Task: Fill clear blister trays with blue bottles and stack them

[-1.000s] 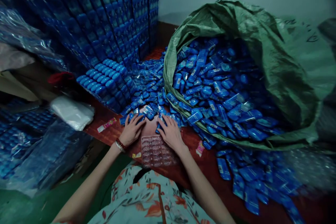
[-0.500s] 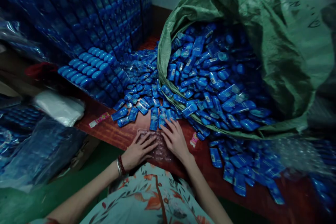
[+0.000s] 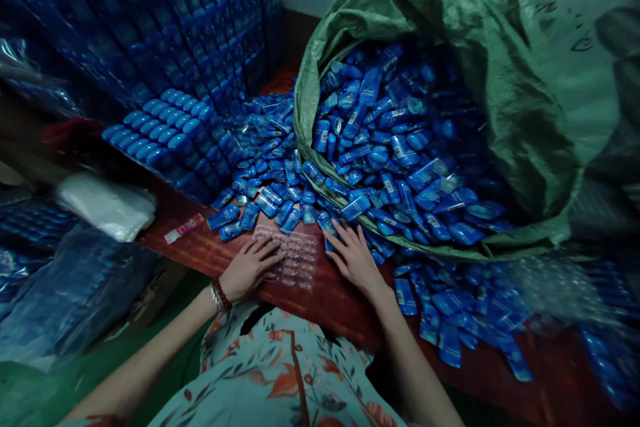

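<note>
A clear plastic tray with rows of small cups (image 3: pixel 299 260) lies flat on the reddish wooden table (image 3: pixel 210 250). Across its left edge rests my left hand (image 3: pixel 253 267), fingers spread. My right hand (image 3: pixel 354 259) is to the right of the tray, fingers stretched out, with the fingertips at a small blue bottle (image 3: pixel 326 221). Whether the fingers press on that bottle I cannot tell. Loose blue bottles (image 3: pixel 270 200) of the same kind lie in a heap just beyond the tray.
A big green woven sack (image 3: pixel 306 87) lies on its side, blue bottles spilling from its mouth. Packed blocks of bottles (image 3: pixel 165 123) are stacked at the left. A folded white plastic bag (image 3: pixel 107 203) and a pink sachet (image 3: pixel 184 228) lie near the left edge. More bottles (image 3: pixel 450 343) lie at right.
My right hand has moved off the tray to the right, among the bottles. The tray has shifted slightly up and shows more fully. My left hand stays at its left edge.
</note>
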`<move>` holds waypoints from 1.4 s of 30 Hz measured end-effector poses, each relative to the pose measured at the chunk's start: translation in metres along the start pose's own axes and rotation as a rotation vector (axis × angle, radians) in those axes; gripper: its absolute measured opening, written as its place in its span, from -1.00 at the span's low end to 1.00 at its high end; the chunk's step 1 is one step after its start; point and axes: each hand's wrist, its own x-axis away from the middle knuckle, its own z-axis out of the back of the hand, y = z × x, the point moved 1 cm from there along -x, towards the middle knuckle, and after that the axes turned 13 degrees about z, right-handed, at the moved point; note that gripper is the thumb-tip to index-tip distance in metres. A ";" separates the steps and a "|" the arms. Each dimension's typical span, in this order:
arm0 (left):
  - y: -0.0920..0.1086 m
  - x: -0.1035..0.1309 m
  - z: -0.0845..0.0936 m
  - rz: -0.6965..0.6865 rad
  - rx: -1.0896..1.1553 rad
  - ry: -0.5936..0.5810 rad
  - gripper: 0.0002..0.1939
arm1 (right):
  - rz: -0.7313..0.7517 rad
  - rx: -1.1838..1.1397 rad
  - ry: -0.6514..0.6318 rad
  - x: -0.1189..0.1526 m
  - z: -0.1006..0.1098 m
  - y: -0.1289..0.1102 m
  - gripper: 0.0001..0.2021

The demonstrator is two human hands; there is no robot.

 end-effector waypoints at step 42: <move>-0.017 -0.031 0.025 0.296 0.609 0.384 -0.81 | -0.009 0.114 -0.258 -0.014 -0.012 -0.021 -0.46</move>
